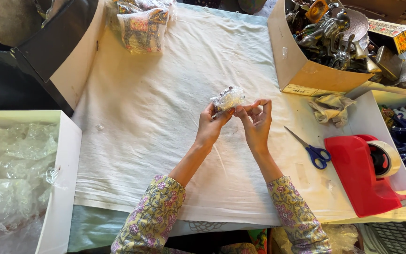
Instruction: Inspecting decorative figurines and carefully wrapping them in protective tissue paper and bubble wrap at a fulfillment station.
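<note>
The left hand (211,123) pinches a small object wrapped in bubble wrap (228,98) above the white cloth (165,117) on the tabletop; the right hand (256,120) touches its edge with bent fingers, beside blue-handled scissors (312,149).

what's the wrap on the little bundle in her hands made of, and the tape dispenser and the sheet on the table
Bundle: clear crinkly plastic, probably bubble wrap, going by its shiny puckered surface.
Tape dispenser: smooth glossy red plastic, by its even sheen.
Sheet: off-white woven cloth, matte, with soft creases and folds.
Left hand and right hand pinch the bundle.
</note>
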